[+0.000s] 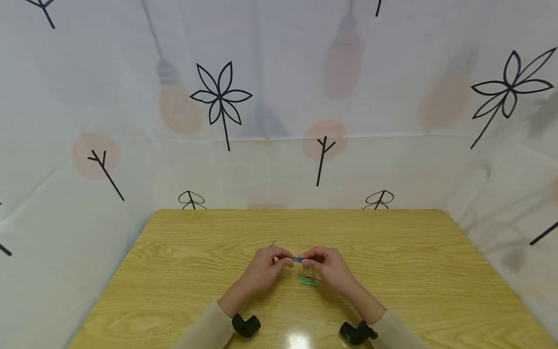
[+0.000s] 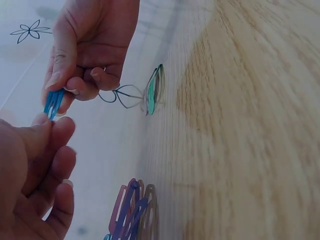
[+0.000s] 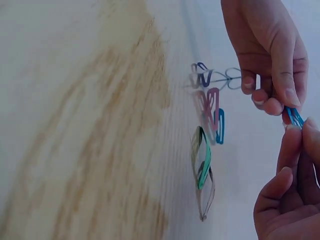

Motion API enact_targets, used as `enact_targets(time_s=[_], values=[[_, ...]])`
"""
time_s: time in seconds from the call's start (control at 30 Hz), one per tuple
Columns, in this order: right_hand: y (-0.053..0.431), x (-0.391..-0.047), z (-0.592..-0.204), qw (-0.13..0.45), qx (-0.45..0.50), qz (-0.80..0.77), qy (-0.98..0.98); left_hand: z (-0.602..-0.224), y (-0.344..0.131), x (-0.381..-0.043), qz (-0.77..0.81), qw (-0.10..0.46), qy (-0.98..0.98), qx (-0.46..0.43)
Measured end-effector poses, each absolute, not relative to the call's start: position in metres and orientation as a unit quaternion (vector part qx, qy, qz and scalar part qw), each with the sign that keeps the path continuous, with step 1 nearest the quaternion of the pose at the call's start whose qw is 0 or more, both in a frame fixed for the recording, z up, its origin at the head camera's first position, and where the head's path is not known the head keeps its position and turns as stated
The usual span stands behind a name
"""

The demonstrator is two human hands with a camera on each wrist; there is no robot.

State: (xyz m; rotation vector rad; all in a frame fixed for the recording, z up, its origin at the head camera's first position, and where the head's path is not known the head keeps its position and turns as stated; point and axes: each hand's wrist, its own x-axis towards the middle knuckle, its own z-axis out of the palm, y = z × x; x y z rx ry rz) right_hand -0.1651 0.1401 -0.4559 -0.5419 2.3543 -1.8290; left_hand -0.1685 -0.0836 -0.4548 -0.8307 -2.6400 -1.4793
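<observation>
A blue snap hair clip (image 1: 298, 260) is held above the table between both hands. My left hand (image 1: 263, 269) pinches one end of it between thumb and index finger. The other end is pinched by my right hand (image 1: 330, 267) in the same way. In the left wrist view the clip (image 2: 53, 103) stands between the two thumbs, its ends hidden by the fingertips. Below the right hand lie a green hair clip (image 1: 307, 281) and a beige one (image 1: 312, 275). Near the left hand lie purple (image 2: 131, 212), pink (image 3: 212, 107) and blue (image 3: 220, 127) clips.
The wood-grain table (image 1: 183, 271) stretches out on all sides of the hands. A white curtain (image 1: 270, 169) with plant and flower drawings hangs behind it and along both sides. Black wrist-worn devices (image 1: 246, 325) sit at both cuffs, and light glares on the near tabletop.
</observation>
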Motion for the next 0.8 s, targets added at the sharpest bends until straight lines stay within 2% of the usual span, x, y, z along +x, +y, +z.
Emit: enact_targets(time_s=[0.3, 0.53, 0.8], values=[[0.1377, -0.1643, -0.4541, 0.046, -0.173, -0.598, 0.782, -0.4551, -0.0833, -0.1676, -0.49, 0.025, -0.829, -0.267], [0.1359, -0.1636, -0.4538, 0.029, -0.179, -0.556, 0.811, -0.4547, -0.0838, -0.1659, -0.499, 0.017, -0.826, -0.263], [0.1371, -0.1621, -0.4546, 0.042, -0.191, -0.57, 0.798, -0.4564, -0.0844, -0.1653, -0.506, 0.003, -0.822, -0.262]])
